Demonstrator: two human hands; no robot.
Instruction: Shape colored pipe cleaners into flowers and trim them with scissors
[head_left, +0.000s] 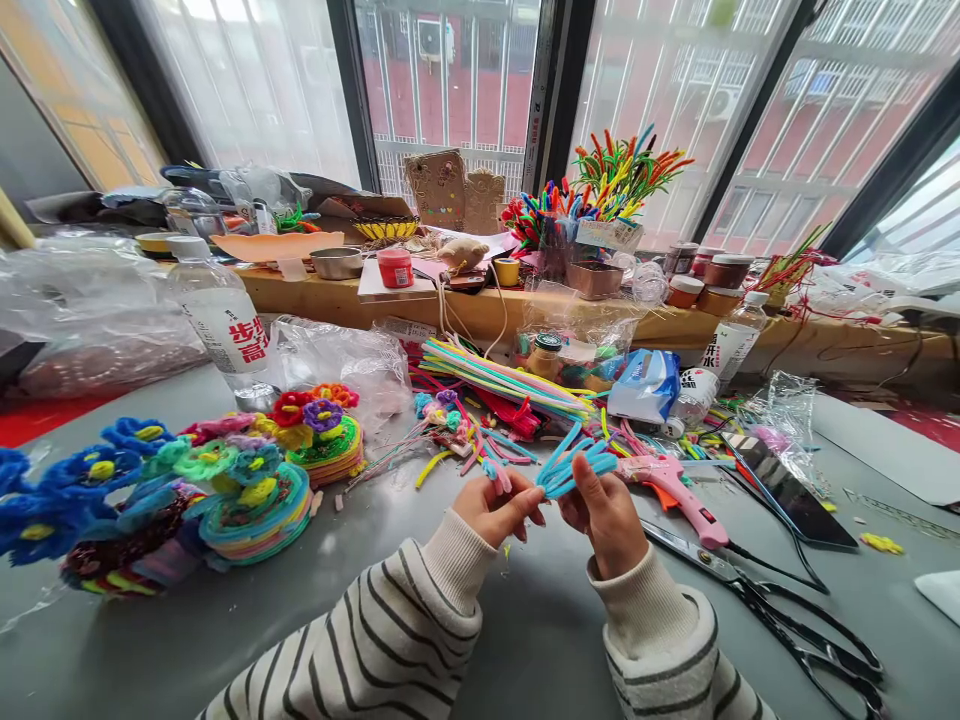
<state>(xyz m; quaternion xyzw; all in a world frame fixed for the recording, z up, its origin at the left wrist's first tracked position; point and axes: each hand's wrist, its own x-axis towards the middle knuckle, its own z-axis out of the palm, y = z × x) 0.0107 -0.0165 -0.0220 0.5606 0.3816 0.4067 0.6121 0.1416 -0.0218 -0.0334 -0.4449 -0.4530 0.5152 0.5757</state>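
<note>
My right hand (606, 512) is closed round a bunch of folded light-blue pipe cleaners (574, 463) that fan out up and to the left. Just left of it, my left hand (496, 505) pinches the lower end of the same blue bunch, with a pink pipe cleaner piece (498, 473) by its fingers. Both hands hover above the grey table (390, 590), near its middle. Striped sleeves cover both my arms.
A pink glue gun (671, 487), black scissors (780, 605) and a dark phone (787, 488) lie to the right. Pipe-cleaner flowers (247, 470) and blue flowers (67, 490) sit at left, a water bottle (225, 320) behind. Loose pipe cleaners (510, 385) lie ahead.
</note>
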